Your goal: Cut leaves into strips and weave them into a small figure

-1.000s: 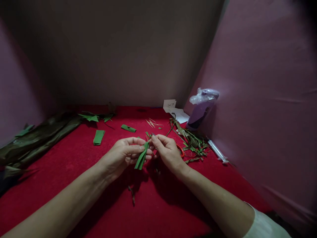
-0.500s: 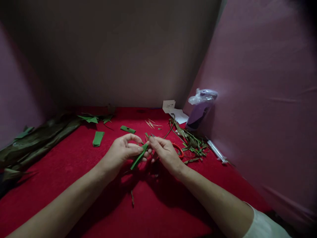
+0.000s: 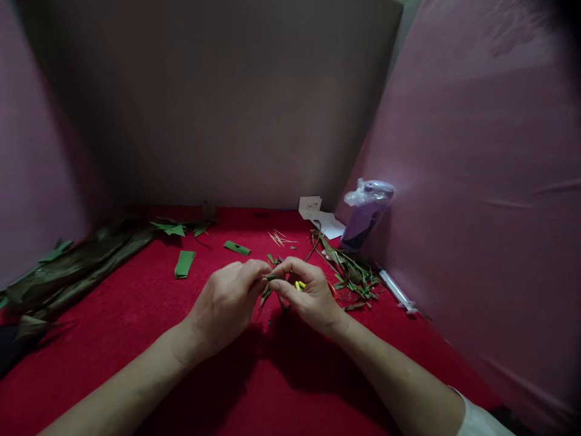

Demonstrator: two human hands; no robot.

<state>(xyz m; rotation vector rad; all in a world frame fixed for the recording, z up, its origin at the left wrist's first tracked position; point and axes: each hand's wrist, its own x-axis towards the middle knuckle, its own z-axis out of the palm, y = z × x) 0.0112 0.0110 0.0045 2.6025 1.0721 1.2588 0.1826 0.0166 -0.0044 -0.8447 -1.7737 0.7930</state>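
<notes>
Both hands meet over the middle of the red cloth. My left hand [image 3: 230,301] has turned its back to me, its fingers closed at a green leaf piece [image 3: 271,278]. My right hand [image 3: 306,295] pinches the same leaf between thumb and forefinger. Below the fingertips hang narrow, darker leaf strips [image 3: 265,296]; which fingers hold them I cannot tell. Behind my right hand lies a pair of scissors, with yellow [image 3: 299,285] and orange-red parts showing and the rest hidden. Toothpicks [image 3: 280,238] are scattered beyond the hands.
Cut leaf pieces [image 3: 184,264] lie left of centre, with large dark leaves [image 3: 82,269] along the left. Leaf scraps [image 3: 356,275], a syringe [image 3: 398,292], a purple bottle [image 3: 361,224] in plastic and white papers [image 3: 327,224] are on the right. Pink and grey walls enclose the cloth.
My left hand has rolled over, showing its back. The long green strip that slanted down from the fingers is no longer seen that way. The view has tilted slightly upward.
</notes>
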